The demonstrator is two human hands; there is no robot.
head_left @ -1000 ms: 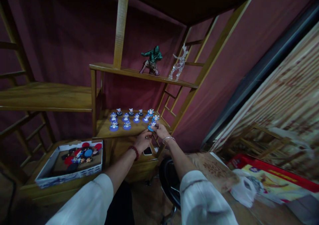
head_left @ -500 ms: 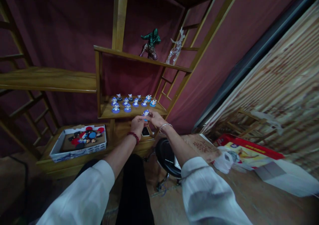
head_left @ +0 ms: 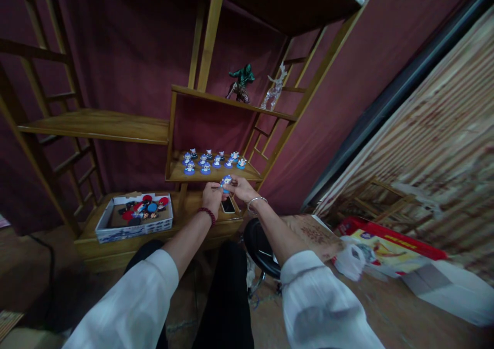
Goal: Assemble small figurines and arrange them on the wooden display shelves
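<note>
Between my two hands is a small purple-and-white figurine (head_left: 226, 181) on a round base. My left hand (head_left: 212, 197) closes its fingers on the figurine's left side. From the other side my right hand (head_left: 244, 188) pinches it. Just beyond, on a low wooden shelf (head_left: 175, 174), several similar figurines (head_left: 206, 168) stand upright in rows; those at the back are darker. Under my hands, a phone (head_left: 228, 205) lies on the lower ledge. To the left, an open shallow box (head_left: 135, 230) contains several loose figurines with red, blue and black parts.
A green-and-bronze statue (head_left: 242, 83) and a clear deer ornament (head_left: 275, 87) stand on the shelf above. At my right knee is a black stool (head_left: 259, 248). A white plastic bag (head_left: 350, 260), a red-and-yellow box (head_left: 389, 246) and a white carton (head_left: 451, 290) sit at right.
The view has shifted, so the shelves appear lower and further right. Both hands keep hold of the figurine, which now appears slightly tilted.
</note>
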